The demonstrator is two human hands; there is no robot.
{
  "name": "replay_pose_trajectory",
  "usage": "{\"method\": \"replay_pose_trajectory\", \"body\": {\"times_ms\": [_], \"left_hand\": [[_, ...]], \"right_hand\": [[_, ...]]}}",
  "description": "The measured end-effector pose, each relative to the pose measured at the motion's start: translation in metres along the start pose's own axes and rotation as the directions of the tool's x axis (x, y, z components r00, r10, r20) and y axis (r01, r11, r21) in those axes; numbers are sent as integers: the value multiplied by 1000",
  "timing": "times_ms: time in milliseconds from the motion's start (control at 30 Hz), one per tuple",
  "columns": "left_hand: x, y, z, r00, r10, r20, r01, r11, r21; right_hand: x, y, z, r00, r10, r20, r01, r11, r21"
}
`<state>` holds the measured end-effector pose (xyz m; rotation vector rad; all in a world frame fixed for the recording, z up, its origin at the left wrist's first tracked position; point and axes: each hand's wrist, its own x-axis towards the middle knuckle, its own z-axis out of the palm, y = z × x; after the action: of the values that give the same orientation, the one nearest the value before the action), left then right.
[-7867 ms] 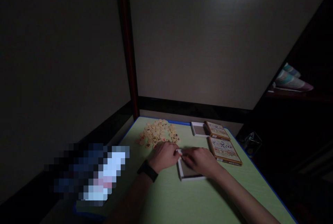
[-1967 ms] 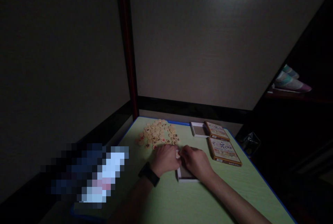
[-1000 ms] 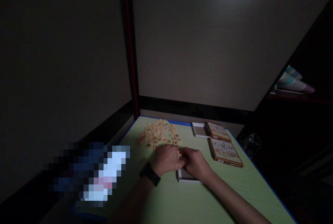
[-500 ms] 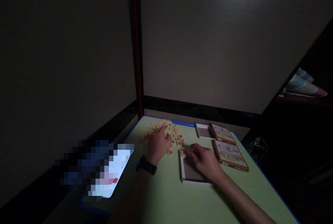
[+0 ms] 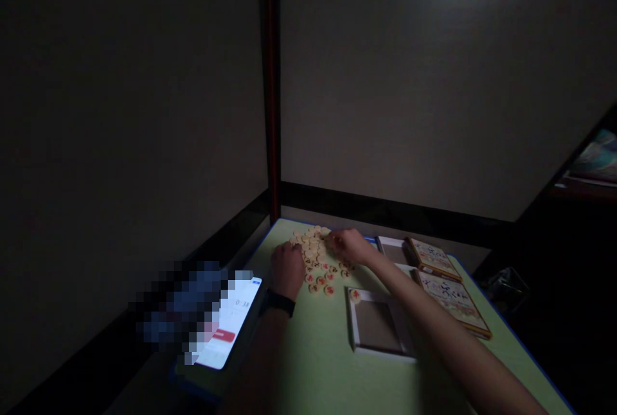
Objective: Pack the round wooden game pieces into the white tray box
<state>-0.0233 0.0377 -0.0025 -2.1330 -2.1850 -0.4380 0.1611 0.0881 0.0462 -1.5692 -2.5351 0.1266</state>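
A heap of several round pale game pieces [image 5: 315,257] with red and black marks lies at the far left of the green table [image 5: 318,357]. My left hand [image 5: 286,267] rests on the heap's left side, fingers curled over pieces. My right hand [image 5: 349,245] reaches over the heap's far right edge with its fingers bent down onto pieces; what they hold is hidden. A shallow white box tray [image 5: 378,328] lies nearer to me, with one red-marked piece [image 5: 355,295] in its far left corner.
A lit phone [image 5: 226,328] lies at the table's left edge. A second white tray [image 5: 393,249] and two printed orange-edged box lids [image 5: 450,296] sit at the right. Walls and a dark red post [image 5: 274,113] close the far corner.
Both hands left the tray, where one piece now lies, and moved out to the heap. The view has shifted, so everything sits further right.
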Motion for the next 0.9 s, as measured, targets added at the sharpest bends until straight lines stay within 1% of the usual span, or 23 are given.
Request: {"method": "replay_pose_trajectory", "body": {"times_ms": [67,167,333,467,600,733,833,900], "left_hand": [[0,0,2,1000,18,15,-18,1000,-6],[-1,0,1,999,26,33,-25,999,-20],[0,1,0,998,19,66,-15,997,-70],[3,0,3,997,22,74,-15,995,-96],[2,-1,6,998,31,51,-25,995,-100],[1,-1,4,999,-8,46,14,991,-133],[3,-1,5,999,-43,-8,39,964,-263],[8,0,8,996,-47,-82,7,901,-433]], "right_hand": [[21,-10,10,998,-40,54,41,999,-16],[41,-18,20,993,-35,115,42,998,-56],[53,-19,29,985,11,170,5,995,-95],[57,-20,36,985,18,171,-5,997,-75],[59,-17,40,989,-32,145,29,999,22],[56,2,34,991,-83,104,63,980,189],[46,20,29,991,-112,67,85,943,322],[36,30,30,991,-127,43,101,916,389]]}}
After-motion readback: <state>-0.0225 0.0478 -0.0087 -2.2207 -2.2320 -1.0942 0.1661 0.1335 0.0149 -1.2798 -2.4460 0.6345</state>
